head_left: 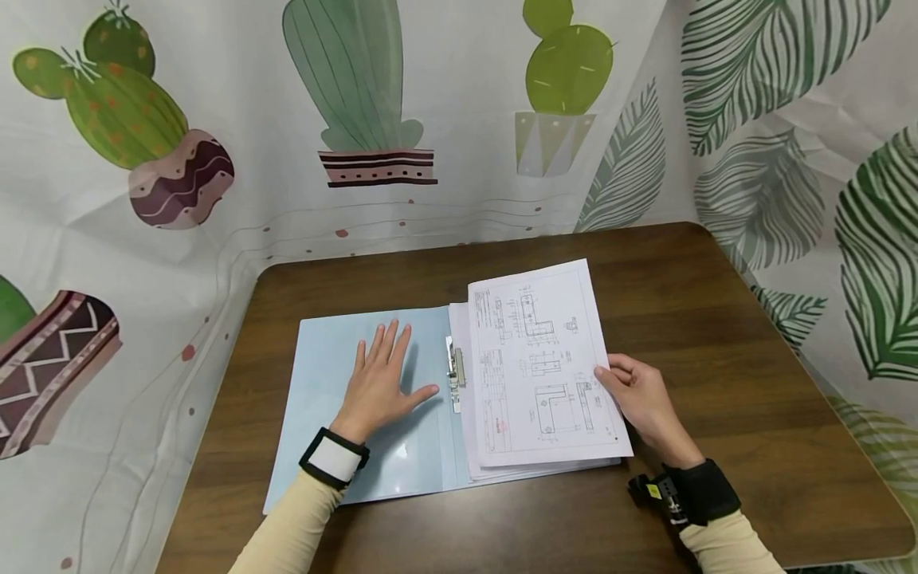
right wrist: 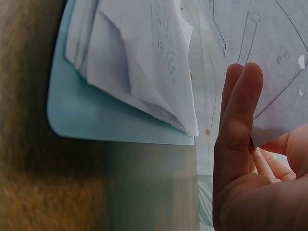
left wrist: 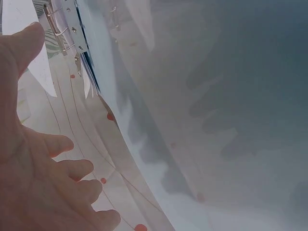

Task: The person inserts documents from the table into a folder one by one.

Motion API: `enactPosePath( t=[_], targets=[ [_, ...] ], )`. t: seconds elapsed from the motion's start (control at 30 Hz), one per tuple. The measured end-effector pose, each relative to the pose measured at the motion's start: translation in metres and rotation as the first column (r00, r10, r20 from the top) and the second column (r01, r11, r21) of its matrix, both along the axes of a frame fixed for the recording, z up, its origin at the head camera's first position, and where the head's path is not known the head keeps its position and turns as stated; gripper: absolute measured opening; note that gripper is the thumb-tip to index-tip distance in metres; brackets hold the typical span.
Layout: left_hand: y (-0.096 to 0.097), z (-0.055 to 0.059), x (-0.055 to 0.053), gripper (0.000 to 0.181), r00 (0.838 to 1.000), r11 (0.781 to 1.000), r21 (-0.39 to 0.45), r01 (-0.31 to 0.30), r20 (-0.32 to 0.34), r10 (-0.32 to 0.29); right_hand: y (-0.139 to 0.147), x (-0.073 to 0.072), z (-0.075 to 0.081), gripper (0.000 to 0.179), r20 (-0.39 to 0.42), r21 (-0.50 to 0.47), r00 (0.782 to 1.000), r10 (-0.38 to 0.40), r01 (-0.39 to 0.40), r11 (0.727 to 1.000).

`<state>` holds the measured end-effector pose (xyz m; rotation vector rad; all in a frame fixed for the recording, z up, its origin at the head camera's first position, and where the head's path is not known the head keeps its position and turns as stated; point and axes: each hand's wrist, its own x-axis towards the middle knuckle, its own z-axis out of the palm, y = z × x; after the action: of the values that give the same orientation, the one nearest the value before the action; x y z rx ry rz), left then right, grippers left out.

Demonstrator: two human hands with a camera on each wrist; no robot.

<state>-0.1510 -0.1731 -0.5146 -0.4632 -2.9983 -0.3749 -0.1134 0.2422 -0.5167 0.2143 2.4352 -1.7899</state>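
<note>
A light blue ring binder lies spread flat, its metal ring clip beside the spine. A white sheet with technical drawings sits over the stack of papers on the right side, its right part lifted. My right hand pinches that sheet at its right edge between thumb and fingers. Over the bare left cover, my left hand is held with fingers spread and nothing in it. Its shadow falls on the cover, and the hand appears apart from it.
The binder rests on a brown wooden table with rounded corners. Behind the table hangs a white cloth printed with cacti and leaves. Both wrists wear black straps; a small device is fixed to the right one.
</note>
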Motion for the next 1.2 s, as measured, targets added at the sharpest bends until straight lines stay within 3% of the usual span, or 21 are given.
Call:
enactPosePath(
  t=[0.93, 1.2],
  targets=[
    [-0.003, -0.006, 0.006, 0.11, 1.0, 1.0, 0.012, -0.008, 0.011, 0.008, -0.012, -0.009, -0.001, 0.033, 0.027, 0.085, 0.995, 0.092, -0.094, 0.992],
    [-0.003, -0.006, 0.006, 0.109, 1.0, 1.0, 0.005, -0.009, 0.006, 0.009, -0.017, -0.009, 0.0, 0.032, 0.015, 0.172, 0.995, 0.1, -0.101, 0.98]
  ],
)
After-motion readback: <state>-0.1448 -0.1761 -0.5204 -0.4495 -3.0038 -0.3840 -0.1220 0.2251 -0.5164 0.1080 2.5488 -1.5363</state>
